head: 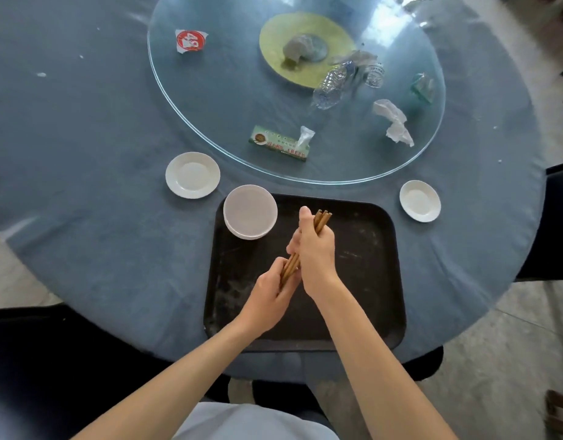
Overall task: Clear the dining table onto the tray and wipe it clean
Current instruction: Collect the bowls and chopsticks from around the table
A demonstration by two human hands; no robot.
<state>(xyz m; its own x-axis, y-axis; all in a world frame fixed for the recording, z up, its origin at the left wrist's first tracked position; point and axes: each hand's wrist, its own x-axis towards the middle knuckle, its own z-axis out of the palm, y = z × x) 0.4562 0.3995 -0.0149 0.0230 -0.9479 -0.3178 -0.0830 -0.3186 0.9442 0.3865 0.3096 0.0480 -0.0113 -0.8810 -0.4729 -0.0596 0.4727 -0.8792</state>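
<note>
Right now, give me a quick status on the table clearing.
Both hands, left and right, grip the chopsticks above the tray. Bowls stacked on tray. Two saucers, bottles, tissues not yet cleared.

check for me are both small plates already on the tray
No, the left small plate and the right small plate both sit on the tablecloth beside the tray.
</note>
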